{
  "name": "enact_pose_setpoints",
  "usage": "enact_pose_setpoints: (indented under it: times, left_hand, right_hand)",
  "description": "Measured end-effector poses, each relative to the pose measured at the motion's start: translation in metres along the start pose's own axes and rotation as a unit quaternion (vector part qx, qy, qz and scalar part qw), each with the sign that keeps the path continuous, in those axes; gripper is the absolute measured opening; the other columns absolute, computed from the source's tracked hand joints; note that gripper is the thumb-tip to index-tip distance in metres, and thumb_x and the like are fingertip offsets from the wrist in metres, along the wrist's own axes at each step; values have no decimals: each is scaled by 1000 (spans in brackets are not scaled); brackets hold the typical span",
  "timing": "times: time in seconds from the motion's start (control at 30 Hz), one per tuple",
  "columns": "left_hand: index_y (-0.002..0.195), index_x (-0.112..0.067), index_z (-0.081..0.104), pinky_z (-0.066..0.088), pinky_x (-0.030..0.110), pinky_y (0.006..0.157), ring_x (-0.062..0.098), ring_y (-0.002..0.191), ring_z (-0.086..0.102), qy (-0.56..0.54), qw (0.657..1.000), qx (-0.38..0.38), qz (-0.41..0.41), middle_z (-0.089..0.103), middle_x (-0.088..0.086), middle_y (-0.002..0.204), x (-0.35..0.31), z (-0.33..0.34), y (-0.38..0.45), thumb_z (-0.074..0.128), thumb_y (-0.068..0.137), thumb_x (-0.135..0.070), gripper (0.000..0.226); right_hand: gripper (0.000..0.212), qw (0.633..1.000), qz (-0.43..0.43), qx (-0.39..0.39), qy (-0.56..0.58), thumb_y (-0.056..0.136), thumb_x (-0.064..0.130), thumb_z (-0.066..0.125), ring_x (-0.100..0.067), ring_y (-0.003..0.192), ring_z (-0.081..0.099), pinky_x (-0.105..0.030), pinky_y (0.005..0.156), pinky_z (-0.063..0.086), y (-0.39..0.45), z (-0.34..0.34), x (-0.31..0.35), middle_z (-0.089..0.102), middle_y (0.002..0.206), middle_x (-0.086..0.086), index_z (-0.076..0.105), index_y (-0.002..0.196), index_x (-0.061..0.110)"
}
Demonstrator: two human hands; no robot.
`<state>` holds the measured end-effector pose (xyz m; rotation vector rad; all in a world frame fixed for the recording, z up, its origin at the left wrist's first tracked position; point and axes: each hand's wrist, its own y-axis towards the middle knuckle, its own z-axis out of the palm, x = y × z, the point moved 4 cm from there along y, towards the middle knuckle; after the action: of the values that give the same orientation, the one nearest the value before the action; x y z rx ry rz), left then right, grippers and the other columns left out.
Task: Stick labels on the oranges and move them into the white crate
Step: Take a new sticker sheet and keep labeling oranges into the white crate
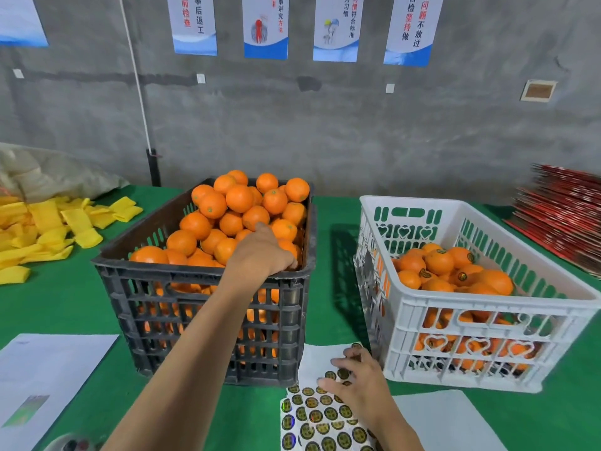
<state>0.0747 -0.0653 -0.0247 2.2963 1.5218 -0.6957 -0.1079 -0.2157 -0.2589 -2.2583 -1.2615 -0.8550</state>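
Progress: the white crate [422, 307] on your right is roughly half filled with labelled oranges [439, 262]. The dark crate [201, 288] in front of you is heaped with unlabelled oranges [239, 198], so most of the task remains.

Left hand [260, 252]: it reaches over the dark crate's near rim, index finger extended onto an orange, the other fingers curled down among the fruit. Whether it has hold of one cannot be determined.

Right hand [354, 382]: it rests on the label sheet [325, 418] beside the white crate, fingers bent, fingertips on a round label [343, 373]. No label is visibly lifted.
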Motion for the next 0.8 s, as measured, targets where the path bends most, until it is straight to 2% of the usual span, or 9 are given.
enact_pose_setpoints:
  times: [0.07,0.17,0.27,0.4,0.47,0.53,0.63,0.73,0.8]
  left_hand:
    - [159,-11,9,45,36,63,31,96,61,0,1000,3,2,58,13,126,0,0,-1,79,82,-38,107]
    - [156,-12,16,43,33,55,21,72,53,-7,1000,-11,2,53,5,96,0,-1,-4,80,82,-37,101]
    - [159,-13,11,45,35,59,23,76,56,-8,1000,-23,6,58,10,108,1,-3,-5,80,82,-40,107]
    - [160,-12,10,44,34,57,22,72,52,-10,1000,-27,7,59,6,103,1,-3,-6,79,82,-40,108]
    - [158,-11,12,46,35,62,27,83,59,-10,1000,-25,8,59,6,104,0,-2,-7,79,82,-40,106]
    - [159,-11,12,47,36,68,32,101,62,-9,1000,-27,7,61,11,120,-1,-3,-8,80,81,-41,107]
    - [159,-11,11,46,36,71,33,110,61,-6,999,-35,8,60,12,128,0,-4,-9,79,81,-41,108]
    - [158,-11,13,46,36,69,33,104,61,-4,1000,-28,7,60,11,121,-1,-5,-9,79,81,-41,106]
    - [158,-13,14,45,35,64,27,88,58,-8,1000,-27,7,56,5,103,0,-5,-9,79,81,-41,105]
  right_hand:
    - [54,1000,-5,-23,17,76,57,82,-13,130,44,-37,115,39,1,1,-1,49,133,13,76,120,28]
    - [44,999,-28,-38,-11,81,55,79,-7,127,46,-25,118,33,3,3,0,53,135,16,78,117,29]
    - [41,997,-48,-37,-49,90,56,69,0,125,45,-10,112,20,3,3,2,52,139,21,75,122,31]
    - [45,995,-69,-20,-76,91,62,63,2,127,43,-16,112,29,2,0,2,47,140,29,73,125,35]
    - [49,996,-69,-10,-63,86,67,66,4,127,41,-16,112,28,2,0,0,44,136,33,73,124,37]
    - [50,996,-68,-9,-52,84,64,70,4,125,43,-14,112,26,4,-1,-2,45,135,31,74,123,33]
    - [45,997,-73,5,-39,85,55,76,4,120,49,-16,114,30,9,-1,2,50,134,23,77,119,26]
    - [40,997,-70,-1,-43,86,55,74,4,118,50,-16,114,30,9,0,3,51,132,23,79,116,28]
    - [35,996,-68,-11,-52,88,54,72,4,117,50,-12,111,29,7,1,3,52,134,24,79,113,31]
